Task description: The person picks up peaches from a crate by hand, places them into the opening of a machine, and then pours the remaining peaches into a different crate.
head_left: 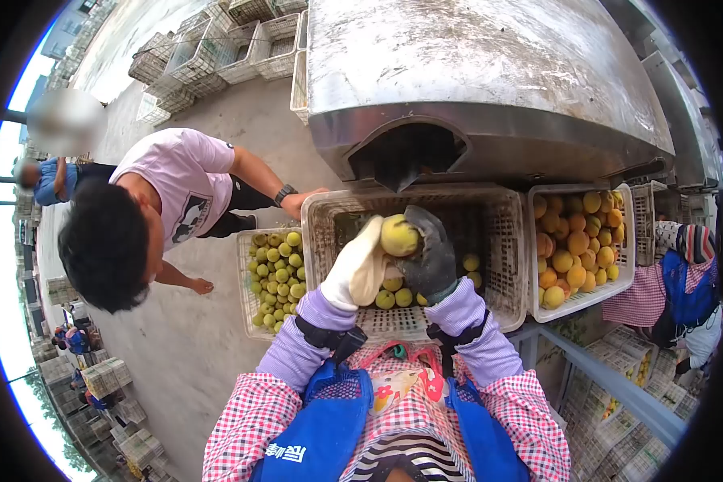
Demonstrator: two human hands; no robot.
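Above a white plastic crate, my two gloved hands hold one yellow-green fruit, which looks like a peach. My left hand, in a white glove, is closed against the peach's left side. Dark grey fabric covers my right hand, whose fingers curl around the right side. A brownish patch shows on the peach near the right fingers. Below my hands, several greenish peaches lie at the bottom of the crate, partly hidden by my gloves and wrists.
A metal machine with a chute opening stands just behind the crate. On the left is a crate of small green fruit; on the right, one of orange-yellow peaches. A person in a pink shirt touches my crate's corner. A blue rail runs at lower right.
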